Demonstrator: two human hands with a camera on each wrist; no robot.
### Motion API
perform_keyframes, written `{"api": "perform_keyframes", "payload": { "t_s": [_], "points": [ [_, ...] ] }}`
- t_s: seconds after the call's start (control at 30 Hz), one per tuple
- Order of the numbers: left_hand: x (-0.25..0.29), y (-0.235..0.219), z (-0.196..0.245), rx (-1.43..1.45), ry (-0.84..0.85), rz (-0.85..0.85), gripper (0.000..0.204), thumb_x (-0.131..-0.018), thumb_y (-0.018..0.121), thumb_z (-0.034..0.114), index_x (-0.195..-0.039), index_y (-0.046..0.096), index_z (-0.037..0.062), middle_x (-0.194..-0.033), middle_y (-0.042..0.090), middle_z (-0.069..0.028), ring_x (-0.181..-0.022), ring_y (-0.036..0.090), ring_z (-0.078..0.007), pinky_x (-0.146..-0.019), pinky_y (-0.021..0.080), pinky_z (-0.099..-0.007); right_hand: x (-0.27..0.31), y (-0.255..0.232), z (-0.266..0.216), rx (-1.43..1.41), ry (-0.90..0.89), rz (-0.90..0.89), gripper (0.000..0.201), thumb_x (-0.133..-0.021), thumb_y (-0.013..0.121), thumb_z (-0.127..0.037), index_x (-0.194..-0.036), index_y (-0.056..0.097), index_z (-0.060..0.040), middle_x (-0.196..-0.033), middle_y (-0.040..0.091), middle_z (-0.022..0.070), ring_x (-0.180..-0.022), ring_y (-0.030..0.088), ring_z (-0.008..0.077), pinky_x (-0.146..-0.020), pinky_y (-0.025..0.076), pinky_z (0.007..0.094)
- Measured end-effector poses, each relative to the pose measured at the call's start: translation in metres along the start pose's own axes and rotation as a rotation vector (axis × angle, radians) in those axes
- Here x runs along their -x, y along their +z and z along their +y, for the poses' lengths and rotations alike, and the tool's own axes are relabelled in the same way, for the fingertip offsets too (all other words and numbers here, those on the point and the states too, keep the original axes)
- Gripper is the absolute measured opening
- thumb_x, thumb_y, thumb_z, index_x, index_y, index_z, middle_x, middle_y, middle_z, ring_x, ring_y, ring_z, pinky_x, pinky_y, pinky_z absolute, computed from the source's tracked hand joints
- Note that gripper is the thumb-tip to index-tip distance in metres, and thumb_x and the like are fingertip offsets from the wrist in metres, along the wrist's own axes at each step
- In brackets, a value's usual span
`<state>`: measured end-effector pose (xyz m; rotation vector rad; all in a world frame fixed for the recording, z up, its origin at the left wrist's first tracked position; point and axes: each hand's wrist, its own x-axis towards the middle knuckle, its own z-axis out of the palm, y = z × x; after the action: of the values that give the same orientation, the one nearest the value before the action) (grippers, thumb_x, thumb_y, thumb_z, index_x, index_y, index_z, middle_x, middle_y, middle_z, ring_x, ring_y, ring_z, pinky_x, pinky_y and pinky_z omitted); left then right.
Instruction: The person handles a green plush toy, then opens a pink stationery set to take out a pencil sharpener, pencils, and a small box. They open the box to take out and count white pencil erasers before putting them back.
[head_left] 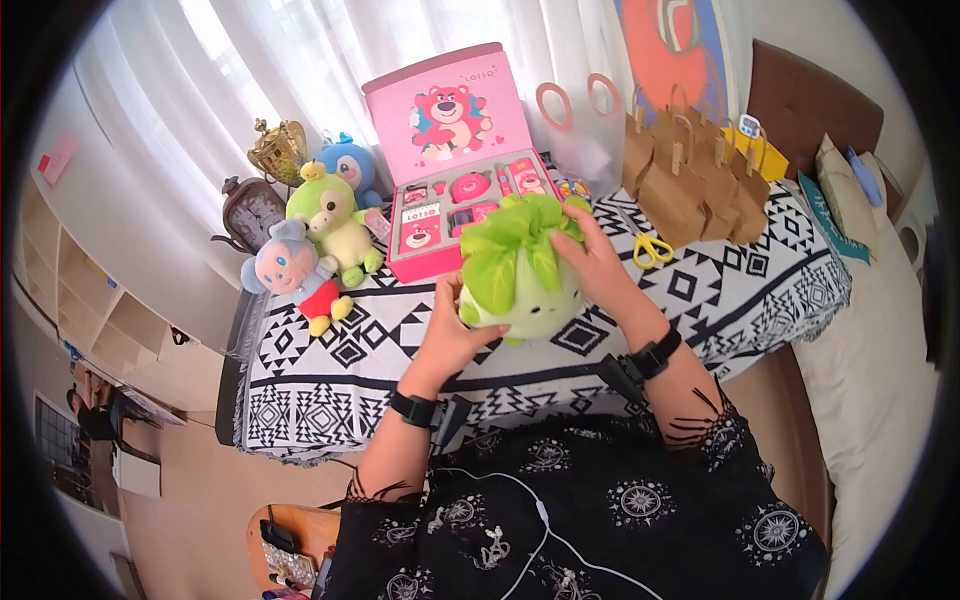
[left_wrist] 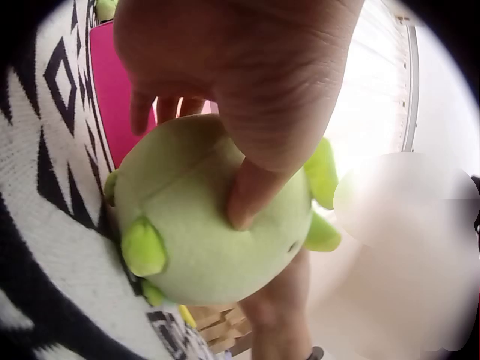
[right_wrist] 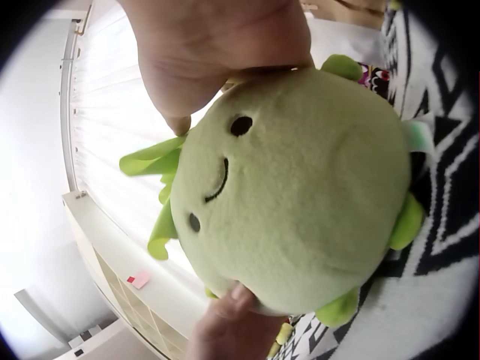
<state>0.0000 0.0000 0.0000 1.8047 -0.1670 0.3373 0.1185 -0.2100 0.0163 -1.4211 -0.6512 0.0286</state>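
Observation:
A round pale green plush toy (head_left: 530, 305) with bright leaves on top is held between both hands over the near part of the patterned cloth. My left hand (head_left: 455, 335) grips its left side, and in the left wrist view the thumb (left_wrist: 255, 199) dents the soft body. From the other side, my right hand (head_left: 600, 265) holds it up near the leaves (head_left: 515, 240). The right wrist view shows the toy's stitched smile (right_wrist: 219, 182), dark eyes and small green feet (right_wrist: 407, 222) just above the cloth.
Behind the toy stands an open pink gift box (head_left: 425, 265). Plush toys (head_left: 325, 220), a small backpack (head_left: 250, 210) and a gold trophy (head_left: 277, 150) sit to the left. Yellow scissors (head_left: 652, 250), brown paper bags (head_left: 690, 190) and a clear bag (head_left: 585, 150) are at the right.

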Motion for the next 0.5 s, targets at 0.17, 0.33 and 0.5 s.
{"api": "perform_keyframes", "payload": {
  "t_s": [0.17,0.33,0.5],
  "points": [
    [-0.001,-0.013,0.017,-0.239,0.226,0.073,0.086,-0.07,0.078,0.014,-0.142,0.031,0.0052,-0.137,0.04,-0.0161,-0.13,0.039,-0.0303,-0.109,0.033,-0.0409,0.005,0.012,-0.003,0.253,-0.175,0.091,0.062,-0.089,0.07,-0.033,-0.135,0.046,0.0013,-0.133,0.052,0.0189,-0.126,0.048,0.0282,-0.106,0.037,0.0375],
    [-0.016,0.011,0.049,-0.464,0.432,0.151,0.066,-0.071,0.072,0.005,-0.132,0.045,0.0057,-0.137,0.043,-0.0142,-0.129,0.043,-0.0269,-0.109,0.035,-0.0393,0.001,0.027,-0.01,0.361,-0.317,0.093,0.058,-0.083,0.074,-0.025,-0.132,0.049,-0.0067,-0.13,0.053,0.0183,-0.127,0.046,0.0341,-0.108,0.035,0.0409],
    [-0.047,0.013,0.04,-0.242,0.303,0.199,0.04,-0.079,0.067,0.002,-0.117,0.055,0.0032,-0.112,0.061,-0.0106,-0.106,0.059,-0.0209,-0.094,0.047,-0.0324,-0.015,0.024,-0.024,0.435,-0.487,0.015,0.045,-0.081,0.062,-0.003,-0.126,0.056,-0.0057,-0.127,0.056,0.0151,-0.121,0.052,0.031,-0.104,0.04,0.0395]
  ]
}}
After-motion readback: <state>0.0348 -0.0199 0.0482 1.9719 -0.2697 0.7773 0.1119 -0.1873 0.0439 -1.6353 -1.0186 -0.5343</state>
